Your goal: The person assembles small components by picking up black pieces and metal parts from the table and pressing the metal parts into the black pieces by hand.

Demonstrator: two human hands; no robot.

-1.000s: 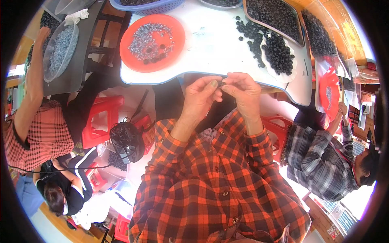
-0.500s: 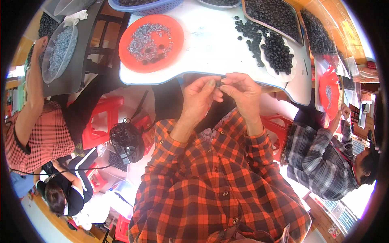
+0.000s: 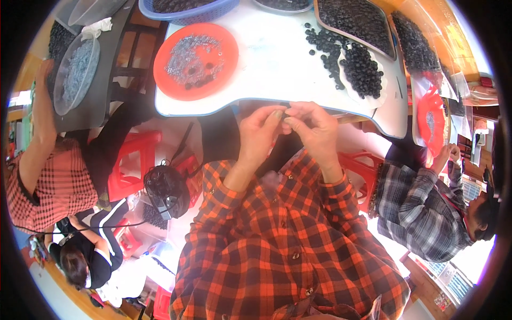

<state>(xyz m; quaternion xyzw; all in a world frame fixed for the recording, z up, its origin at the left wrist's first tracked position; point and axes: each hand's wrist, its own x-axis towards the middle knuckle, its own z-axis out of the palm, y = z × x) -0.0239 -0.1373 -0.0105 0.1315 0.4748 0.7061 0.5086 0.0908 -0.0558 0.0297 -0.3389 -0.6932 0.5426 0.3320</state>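
My left hand [image 3: 260,129] and my right hand [image 3: 316,128] meet just off the near edge of the white table [image 3: 261,58]. Both are closed, thumbs and fingertips pinched together on a small black round part [image 3: 285,111], mostly hidden by the fingers. Ahead and to the left, a red round tray [image 3: 226,69] bears many small clear pieces [image 3: 186,53] and several black parts [image 3: 200,80]. Over to the right, a white dish [image 3: 380,96] is heaped with black round parts [image 3: 362,69]; more of them [image 3: 325,48] lie loose beside it.
A blue basket [image 3: 194,17] and a rectangular tray [image 3: 396,50] of black parts stand at the back. Co-workers sit left [image 3: 53,181] and right [image 3: 426,208]. Red stools [image 3: 133,165] and a black bundle with cables [image 3: 166,186] are below left.
My fingertips have drawn closer together around the black part, covering more of it. The view has shifted slightly. The left co-worker's hand has moved a little.
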